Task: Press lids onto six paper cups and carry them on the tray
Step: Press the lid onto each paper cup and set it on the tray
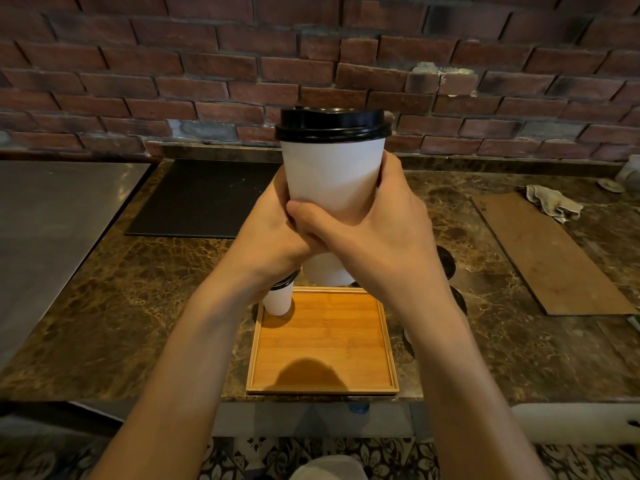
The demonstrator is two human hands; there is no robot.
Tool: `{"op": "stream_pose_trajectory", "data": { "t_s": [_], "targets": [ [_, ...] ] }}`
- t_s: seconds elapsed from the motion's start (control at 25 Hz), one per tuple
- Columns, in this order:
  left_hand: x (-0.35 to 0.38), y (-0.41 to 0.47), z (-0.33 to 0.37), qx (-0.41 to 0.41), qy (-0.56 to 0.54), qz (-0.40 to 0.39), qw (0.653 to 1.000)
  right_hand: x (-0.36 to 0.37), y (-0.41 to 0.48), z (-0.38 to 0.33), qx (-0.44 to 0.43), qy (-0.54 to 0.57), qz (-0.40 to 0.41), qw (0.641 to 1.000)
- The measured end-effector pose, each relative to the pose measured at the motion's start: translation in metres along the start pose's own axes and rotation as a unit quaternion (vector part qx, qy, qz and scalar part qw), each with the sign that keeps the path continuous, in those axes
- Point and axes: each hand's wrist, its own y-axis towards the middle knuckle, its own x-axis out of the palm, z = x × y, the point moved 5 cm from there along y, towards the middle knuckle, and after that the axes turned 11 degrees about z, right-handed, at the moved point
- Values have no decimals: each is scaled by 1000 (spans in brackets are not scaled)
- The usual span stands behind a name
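The left hand (pixel 272 230) and the right hand (pixel 377 237) clasp the cup (pixel 332 174), fingers curled round its lower wall. The cup stands upright in the air, lid (pixel 332 124) on top. The tray (pixel 322 344) lies below it, nearer the person.

The left hand (pixel 270 230) and right hand (pixel 377 233) cover much of the raised cup (pixel 332 171), fingers mostly hidden behind it. The left wrist (pixel 252 275) hides part of a small lidded cup (pixel 278 299) on the tray (pixel 322 341). The right forearm (pixel 426 306) leaves only slivers of black lids (pixel 448 263), count unclear. A white object (pixel 631 174) is cut by the right edge
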Motion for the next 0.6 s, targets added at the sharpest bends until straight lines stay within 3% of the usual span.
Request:
{"op": "stream_pose_trajectory", "data": {
  "t_s": [0.6],
  "targets": [
    [-2,-2,13,48,-24,-71,996,-18,12,4,21,170,-81,982]
  ]
}}
